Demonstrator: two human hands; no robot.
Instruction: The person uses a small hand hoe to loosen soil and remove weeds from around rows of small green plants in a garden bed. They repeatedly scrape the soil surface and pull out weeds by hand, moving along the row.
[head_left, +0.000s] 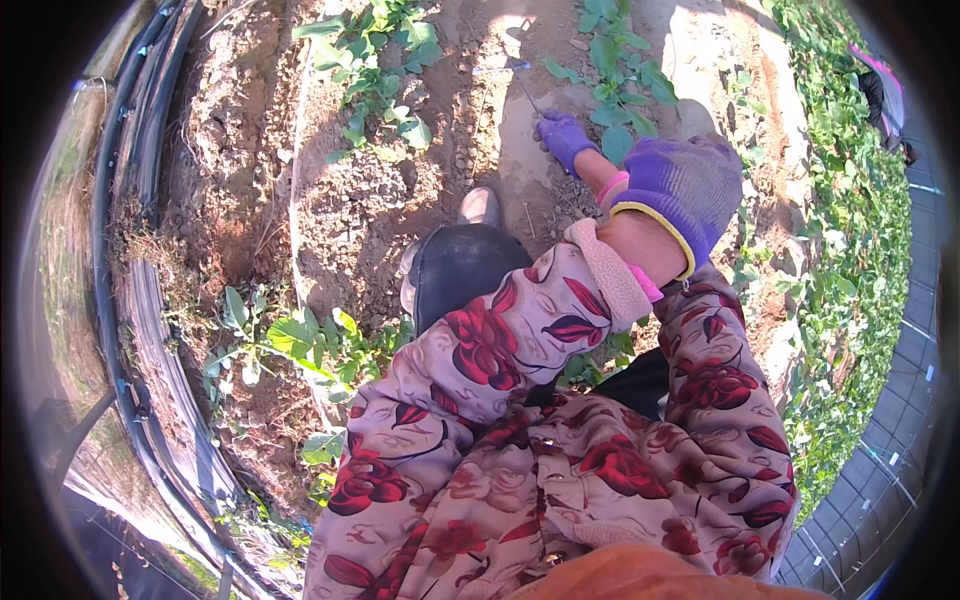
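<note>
My right hand (566, 141), in a purple glove, is closed around a thin-shafted hand tool, apparently a small hoe (517, 67), with its narrow head at the soil. My left hand (679, 191), in a purple and grey glove with a yellow cuff, is nearer the camera; the left arm crosses over the right forearm. The left fingers are hidden, so whether they hold anything cannot be told. Leafy green plants (615, 82) grow just beyond my hands, and another leafy row (375, 67) stands to their left. The tool's head lies between these rows.
A dark boot (480, 206) and a dark-covered knee (465, 266) are below the tool. Black hoses (112, 225) run along the left. Dense foliage (840, 262) lines the right, beside dark gridded ground cover (900, 420). Another person (885, 97) is at the upper right edge.
</note>
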